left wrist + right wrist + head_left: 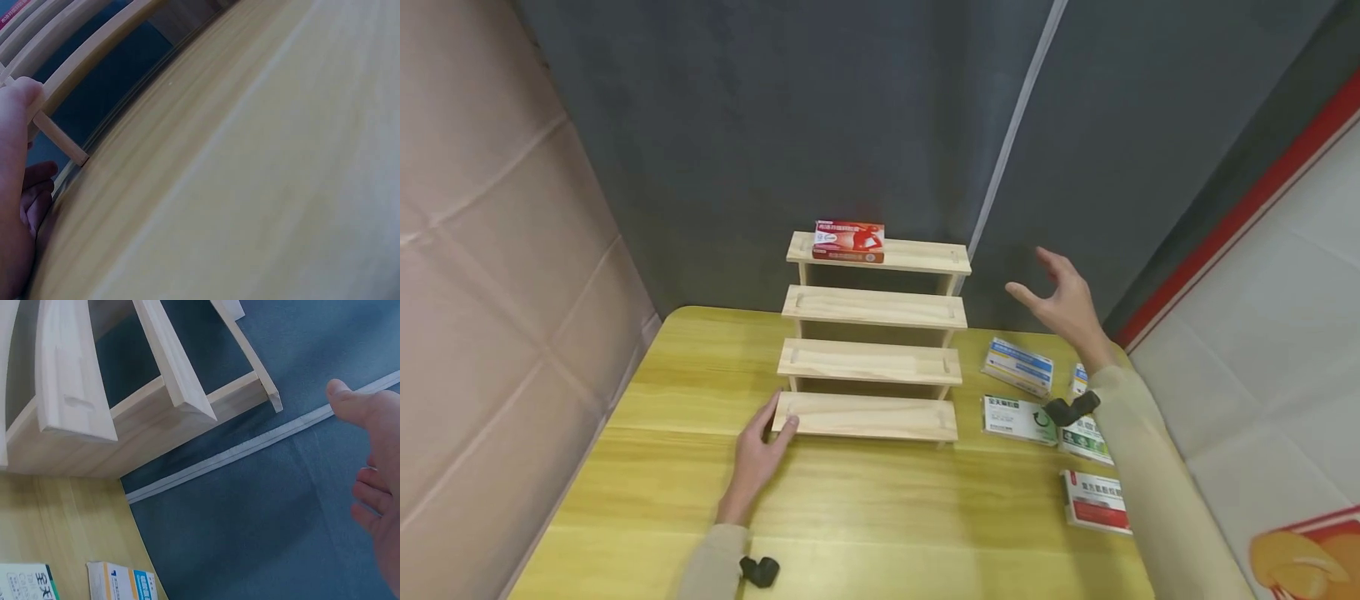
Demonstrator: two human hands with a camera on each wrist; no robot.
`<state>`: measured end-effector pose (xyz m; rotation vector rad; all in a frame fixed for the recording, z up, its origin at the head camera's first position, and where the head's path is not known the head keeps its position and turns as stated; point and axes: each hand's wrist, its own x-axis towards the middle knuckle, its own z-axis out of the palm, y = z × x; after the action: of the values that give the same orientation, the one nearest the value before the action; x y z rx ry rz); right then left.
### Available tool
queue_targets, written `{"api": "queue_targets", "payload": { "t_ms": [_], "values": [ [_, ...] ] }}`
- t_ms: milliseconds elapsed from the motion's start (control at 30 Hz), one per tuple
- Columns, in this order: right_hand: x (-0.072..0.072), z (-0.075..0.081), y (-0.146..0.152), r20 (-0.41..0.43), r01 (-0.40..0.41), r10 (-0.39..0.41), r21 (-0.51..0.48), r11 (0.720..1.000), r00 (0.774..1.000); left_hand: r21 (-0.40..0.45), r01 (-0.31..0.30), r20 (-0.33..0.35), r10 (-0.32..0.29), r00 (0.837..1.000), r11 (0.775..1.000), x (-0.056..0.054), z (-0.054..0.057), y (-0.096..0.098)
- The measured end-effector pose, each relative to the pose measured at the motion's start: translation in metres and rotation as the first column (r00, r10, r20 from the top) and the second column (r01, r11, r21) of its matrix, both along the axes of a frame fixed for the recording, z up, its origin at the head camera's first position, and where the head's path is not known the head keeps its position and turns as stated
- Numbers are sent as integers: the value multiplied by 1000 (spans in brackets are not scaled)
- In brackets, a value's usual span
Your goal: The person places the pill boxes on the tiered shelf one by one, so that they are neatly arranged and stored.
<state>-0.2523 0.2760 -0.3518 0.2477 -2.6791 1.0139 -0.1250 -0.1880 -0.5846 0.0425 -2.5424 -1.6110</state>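
Note:
A stepped wooden display rack [874,307] stands at the back of the table. My left hand [756,460] grips the left end of its lowest board, thumb on the top face; in the left wrist view the other fingers [39,187] curl below the board. On the top board, toward the left, lies a red and white medicine box [848,242]. My right hand [1067,307] is raised in the air to the right of the rack, holding nothing. Its thumb and fingers are spread apart, and the right wrist view shows the hand [381,462] before the dark curtain.
Right of the rack, several medicine boxes lie on the yellow wood-grain table [647,467]: a blue and white box [1018,367], a green and white box [1018,419], a red and white box [1096,502] and others partly behind my right forearm. A dark curtain [790,108] hangs behind.

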Motion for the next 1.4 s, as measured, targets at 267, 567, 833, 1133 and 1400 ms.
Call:
{"api": "queue_targets", "payload": {
  "t_ms": [267,567,833,1133,1400],
  "values": [
    [19,-8,17,-1,15,-15,5,1000,1000,-3,-2,5,2,1000,1000,-1,1,1],
    [43,-19,41,-2,67,-67,8,998,998,-1,-1,5,1,1000,1000,1,0,3],
    [62,-25,62,69,103,-103,2,995,992,2,1,-5,-1,1000,1000,-1,-2,4],
    [77,-38,77,64,105,-105,-5,994,992,-7,1,-8,-1,1000,1000,1,-2,0],
    [97,-38,87,183,187,-177,-42,981,967,0,-3,-9,3,1000,1000,1,0,0]
  ]
}}
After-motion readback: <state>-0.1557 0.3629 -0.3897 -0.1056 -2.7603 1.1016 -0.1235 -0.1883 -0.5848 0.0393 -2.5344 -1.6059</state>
